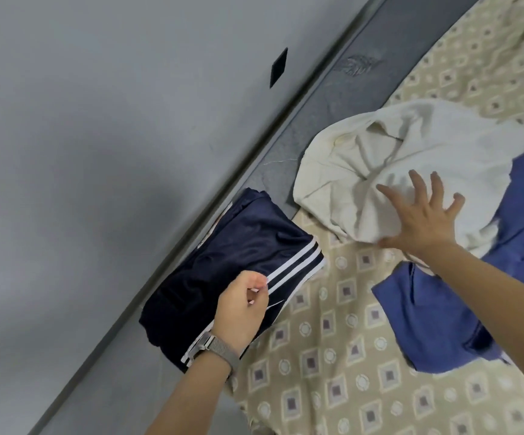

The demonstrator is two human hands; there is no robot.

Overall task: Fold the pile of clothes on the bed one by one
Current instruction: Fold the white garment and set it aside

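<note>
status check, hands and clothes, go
Left hand curled on the folded navy track pants. Right hand open, fingers spread over the white shirt. Blue garment unfolded beside it. Nothing in the way.

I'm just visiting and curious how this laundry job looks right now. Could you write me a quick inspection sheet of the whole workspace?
Surface: bed with a beige patterned sheet, lying beside a dark grey strip along the wall.
Job's things: navy striped garment folded at the bed's edge; white shirt crumpled and unfolded; blue garment spread out, partly under the white shirt.
Clutter: nothing seen.
Hands: left hand, fingers curled, on the navy striped garment; right hand, fingers spread, over the white shirt.
Cables: nothing seen.
Surroundings: grey wall with a small dark square; wristwatch on the left wrist.
</note>
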